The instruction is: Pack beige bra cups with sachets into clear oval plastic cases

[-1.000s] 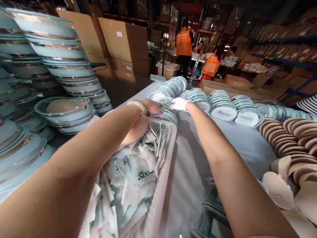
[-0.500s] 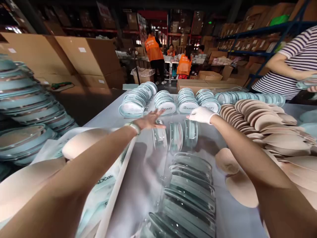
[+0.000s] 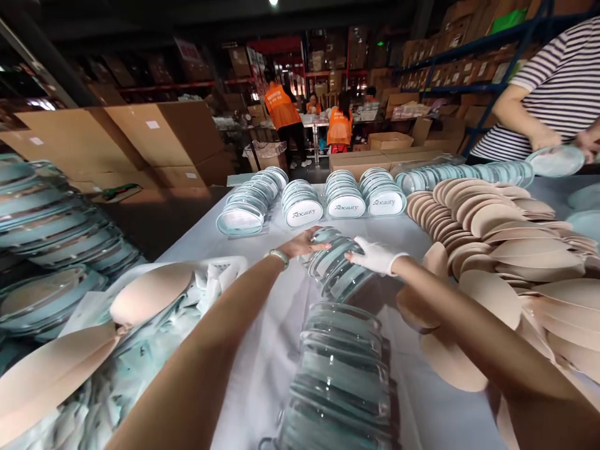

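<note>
My left hand (image 3: 302, 244), bare with a bracelet at the wrist, presses against the left side of a few clear oval pouches (image 3: 334, 265) with teal edges. My right hand (image 3: 377, 256), in a white glove, holds their right side, so the bunch is gripped between both hands. The pouches lean over on the white table. Closer to me lies a long row of similar clear pouches (image 3: 342, 369). Beyond my hands stand rows of pouches with white "beauty" fronts (image 3: 345, 206).
Beige bra cups (image 3: 497, 237) are heaped at the right. A bin (image 3: 229, 265) at the left holds teal-and-white packets and beige cups. Stacked pouches (image 3: 60, 206) rise at far left. A person in a striped shirt (image 3: 557, 94) holds a pouch across the table.
Both hands have come nearer each other and closed on the few standing pouches, which now tilt together. My right hand has drawn back from the labelled rows.
</note>
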The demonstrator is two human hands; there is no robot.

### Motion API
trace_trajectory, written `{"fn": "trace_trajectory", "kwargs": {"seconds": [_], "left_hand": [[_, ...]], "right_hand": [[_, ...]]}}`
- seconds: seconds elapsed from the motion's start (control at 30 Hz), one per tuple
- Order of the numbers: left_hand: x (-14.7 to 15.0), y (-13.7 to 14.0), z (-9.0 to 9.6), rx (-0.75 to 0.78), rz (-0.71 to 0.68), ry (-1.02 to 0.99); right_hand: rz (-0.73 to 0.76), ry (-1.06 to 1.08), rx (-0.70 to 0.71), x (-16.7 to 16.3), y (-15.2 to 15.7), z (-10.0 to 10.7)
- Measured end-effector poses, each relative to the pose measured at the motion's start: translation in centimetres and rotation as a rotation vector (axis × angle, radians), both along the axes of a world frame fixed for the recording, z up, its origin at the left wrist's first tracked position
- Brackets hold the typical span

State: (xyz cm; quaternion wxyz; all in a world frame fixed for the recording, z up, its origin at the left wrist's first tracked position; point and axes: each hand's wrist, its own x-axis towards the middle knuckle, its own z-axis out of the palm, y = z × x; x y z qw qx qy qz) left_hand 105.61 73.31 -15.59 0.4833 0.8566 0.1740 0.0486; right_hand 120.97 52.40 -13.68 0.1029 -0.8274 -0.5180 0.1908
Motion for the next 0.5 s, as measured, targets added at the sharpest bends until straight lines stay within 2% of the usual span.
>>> {"fn": "trace_trajectory", "kwargs": {"seconds": [0.13, 0.2, 0.27, 0.33, 0.4, 0.47, 0.5], "left_hand": [[2.1, -0.2, -0.6, -0.029, -0.131, 0.054], [2.3, -0.9, 0.1, -0.023, -0.166, 0.069], [1.2, -1.9, 1.5, 0.007, -0.140, 0.055], [-2.2, -3.4, 3.2, 0.080, -0.096, -0.009], [-8.0, -5.5, 4.3, 0.181, -0.109, -0.106], [-15.0, -8.5, 4.0, 0.231, -0.175, -0.167], [-18.3, -10.2, 3.2, 0.241, -0.156, -0.174]], "right_hand": [[-0.078, -0.092, 0.017, -2.9, -2.8, -0.6], [-0.092, -0.113, 0.025, -3.9, -4.2, -1.0], [-0.125, -0.174, 0.019, -3.9, -5.3, -0.9], [-0.206, -0.252, 0.073, -2.9, -5.3, -0.5], [-0.231, -0.253, 0.243, -1.5, -4.0, -0.3], [-0.166, -0.091, 0.430, -0.4, -1.6, -0.8], [-0.128, 0.018, 0.480, -0.2, -0.2, -1.4]]}}
